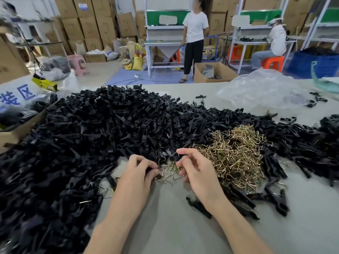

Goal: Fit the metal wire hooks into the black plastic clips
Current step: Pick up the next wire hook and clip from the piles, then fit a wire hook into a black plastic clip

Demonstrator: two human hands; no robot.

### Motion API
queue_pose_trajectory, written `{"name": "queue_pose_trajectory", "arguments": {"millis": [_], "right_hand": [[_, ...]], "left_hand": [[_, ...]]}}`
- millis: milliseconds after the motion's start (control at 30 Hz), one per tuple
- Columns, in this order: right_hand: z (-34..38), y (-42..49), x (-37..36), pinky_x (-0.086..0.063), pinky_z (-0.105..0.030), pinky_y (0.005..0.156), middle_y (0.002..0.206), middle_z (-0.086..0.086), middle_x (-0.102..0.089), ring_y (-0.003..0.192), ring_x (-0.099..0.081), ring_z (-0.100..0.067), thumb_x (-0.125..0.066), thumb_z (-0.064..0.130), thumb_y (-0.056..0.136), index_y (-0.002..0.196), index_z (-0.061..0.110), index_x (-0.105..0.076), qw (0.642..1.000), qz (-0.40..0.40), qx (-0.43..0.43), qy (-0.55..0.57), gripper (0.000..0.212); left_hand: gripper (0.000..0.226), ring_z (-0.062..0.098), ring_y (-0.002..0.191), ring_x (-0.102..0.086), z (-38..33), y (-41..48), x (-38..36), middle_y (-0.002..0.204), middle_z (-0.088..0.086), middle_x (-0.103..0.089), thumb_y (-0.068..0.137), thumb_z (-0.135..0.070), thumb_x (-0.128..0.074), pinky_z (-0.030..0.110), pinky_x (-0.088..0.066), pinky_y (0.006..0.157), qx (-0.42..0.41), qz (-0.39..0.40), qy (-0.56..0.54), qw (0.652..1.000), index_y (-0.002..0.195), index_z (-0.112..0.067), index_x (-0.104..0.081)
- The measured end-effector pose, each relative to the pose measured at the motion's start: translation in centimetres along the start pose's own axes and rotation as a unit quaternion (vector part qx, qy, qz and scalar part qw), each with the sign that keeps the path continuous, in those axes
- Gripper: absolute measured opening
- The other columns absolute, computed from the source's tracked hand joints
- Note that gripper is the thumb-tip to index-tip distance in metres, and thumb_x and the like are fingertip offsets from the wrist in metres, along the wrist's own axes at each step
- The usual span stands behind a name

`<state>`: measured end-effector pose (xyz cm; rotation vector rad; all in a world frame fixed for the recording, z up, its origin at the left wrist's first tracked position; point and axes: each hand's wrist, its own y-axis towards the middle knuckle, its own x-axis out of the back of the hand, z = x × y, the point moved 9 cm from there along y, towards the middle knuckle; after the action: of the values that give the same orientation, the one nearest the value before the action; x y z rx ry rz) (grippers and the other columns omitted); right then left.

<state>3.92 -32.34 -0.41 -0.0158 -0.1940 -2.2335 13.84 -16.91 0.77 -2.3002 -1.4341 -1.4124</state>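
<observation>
The grey table (174, 226) carries a broad heap of black plastic clips (91, 129) that spreads from its left edge to its right. A smaller pile of brass-coloured metal wire hooks (236, 156) lies right of centre, touching the heap. The left hand (139, 173) curls its fingers (146, 163) round a black clip (150, 169) with a wire hook (161, 171) at its end. The right hand (196, 171) is just beside it, over scattered hooks; whether it pinches one I cannot tell.

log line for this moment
step: fitting hook | left hand: pinches black clip with wire hook | right hand: over loose hooks, grip unclear | hook pile: right of hands
</observation>
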Motion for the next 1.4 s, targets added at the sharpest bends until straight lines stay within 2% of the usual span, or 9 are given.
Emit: {"name": "queue_pose_trajectory", "arguments": {"millis": [133,233,367,500,733,900,1067,1233,1400], "right_hand": [[0.5,-0.2,-0.2,-0.054,-0.027,0.061,0.091,0.008,-0.071,0.071,-0.067,-0.007,-0.052,0.015,0.103,0.104,0.045,-0.068,1.0,0.009,0.018,-0.008,0.034],[1.4,-0.6,-1.1,-0.057,-0.031,0.069,0.103,0.014,-0.071,0.081,-0.067,-0.012,-0.06,0.035,0.101,0.113,0.05,-0.066,0.997,0.049,0.055,-0.033,0.021],[1.8,-1.3,-2.6,-0.052,-0.015,0.081,0.111,0.023,-0.07,0.099,-0.066,0.0,-0.069,0.035,0.096,0.115,0.051,-0.066,0.988,0.112,0.084,-0.07,0.025],[1.2,-1.1,-2.1,-0.054,-0.017,0.084,0.1,0.022,-0.073,0.096,-0.069,-0.001,-0.067,0.036,0.097,0.114,0.05,-0.067,0.988,0.096,0.078,-0.091,0.022],[0.2,-0.6,-1.2,-0.06,-0.044,0.083,0.099,0.012,-0.075,0.089,-0.073,-0.012,-0.067,0.032,0.096,0.11,0.039,-0.067,0.997,0.057,0.041,-0.046,0.016],[-0.3,-0.5,-0.8,-0.058,-0.051,0.085,0.097,0.006,-0.076,0.09,-0.072,-0.018,-0.069,0.031,0.089,0.098,0.042,-0.063,0.998,0.05,0.017,-0.027,0.015],[-0.2,-0.5,-0.9,-0.058,-0.043,0.089,0.104,0.016,-0.075,0.097,-0.071,-0.009,-0.069,0.025,0.092,0.101,0.038,-0.064,0.997,0.058,0.028,-0.043,0.017],[-0.1,-0.5,-1.0,-0.058,-0.042,0.091,0.108,0.019,-0.074,0.099,-0.07,-0.008,-0.067,0.039,0.09,0.107,0.038,-0.067,0.996,0.06,0.028,-0.055,0.017],[0.4,-0.8,-1.4,-0.055,-0.041,0.094,0.11,0.021,-0.073,0.101,-0.069,-0.006,-0.058,0.053,0.086,0.115,0.042,-0.066,0.994,0.078,0.031,-0.075,0.032]], "left_hand": [[0.01,-0.002,0.094,-0.057,-0.4,-0.1,1.6,0.1,-0.02,-0.052,0.096,-0.017,-0.065,0.004,-0.039,0.076,0.007,-0.087,-0.08,0.993,0.095,-0.027,-0.068],[0.014,0.003,0.097,-0.06,-1.3,-0.3,2.6,0.102,-0.02,-0.057,0.096,-0.019,-0.063,0.006,-0.041,0.076,-0.001,-0.118,-0.135,0.984,0.096,-0.032,-0.067],[0.013,0.002,0.098,-0.062,-3.3,-1.0,2.3,0.101,-0.019,-0.061,0.096,-0.028,-0.06,0.007,-0.043,0.077,-0.011,-0.112,-0.191,0.975,0.098,-0.039,-0.065],[0.011,0.0,0.098,-0.063,-3.6,-1.5,1.1,0.105,-0.021,-0.064,0.098,-0.04,-0.052,0.011,-0.047,0.074,0.022,-0.068,-0.223,0.972,0.106,-0.046,-0.058],[0.05,-0.002,0.106,-0.058,-2.1,-1.5,0.5,0.11,-0.011,-0.063,0.093,0.005,-0.051,0.005,-0.042,0.08,0.112,-0.051,-0.319,0.94,0.112,-0.04,-0.058],[0.033,-0.001,0.099,-0.065,-2.0,-1.3,1.0,0.106,-0.015,-0.069,0.101,-0.005,-0.053,0.008,-0.046,0.083,0.109,-0.087,-0.34,0.93,0.111,-0.035,-0.061],[0.022,0.005,0.076,-0.068,-1.9,-1.6,2.0,0.082,-0.008,-0.074,0.101,-0.018,-0.056,0.011,-0.05,0.067,0.113,-0.132,-0.368,0.913,0.103,-0.034,-0.069],[0.027,0.0,0.091,-0.071,-1.7,-1.4,1.8,0.093,-0.011,-0.077,0.099,-0.012,-0.06,0.008,-0.05,0.077,0.124,-0.11,-0.401,0.901,0.114,-0.032,-0.07],[0.027,0.005,0.091,-0.072,-1.8,-1.2,1.2,0.095,-0.01,-0.077,0.099,-0.009,-0.058,0.01,-0.051,0.079,0.124,-0.102,-0.41,0.898,0.112,-0.029,-0.071]]}}
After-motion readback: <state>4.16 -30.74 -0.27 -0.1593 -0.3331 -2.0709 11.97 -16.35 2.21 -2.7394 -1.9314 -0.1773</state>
